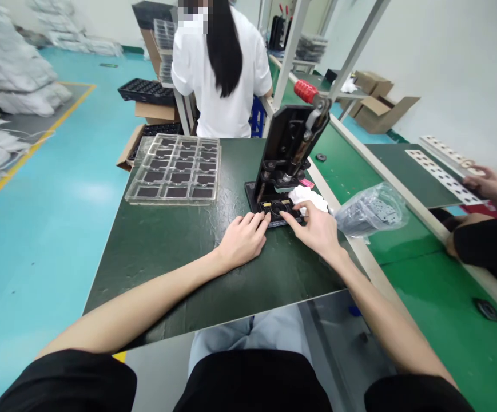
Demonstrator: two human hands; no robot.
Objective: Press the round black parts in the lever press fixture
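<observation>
A hand-lever press (289,149), black with a red grip, stands tilted in view on the dark green table. On its base lies a small black part (279,207) with a round middle, partly hidden by my fingers. My left hand (245,240) rests at the base's front left edge, its fingers stretched out and touching the part's near side. My right hand (317,229) reaches in from the right, thumb and index finger bent at the part's right end. A crumpled white cloth (310,199) lies just behind the right hand.
Clear plastic trays (175,171) with dark flat pieces in compartments are stacked on the table's left. A bag of black parts (372,210) lies on the green conveyor (406,257) at right. A co-worker in white (226,74) is ahead; another person's hand (490,183) touches white perforated strips.
</observation>
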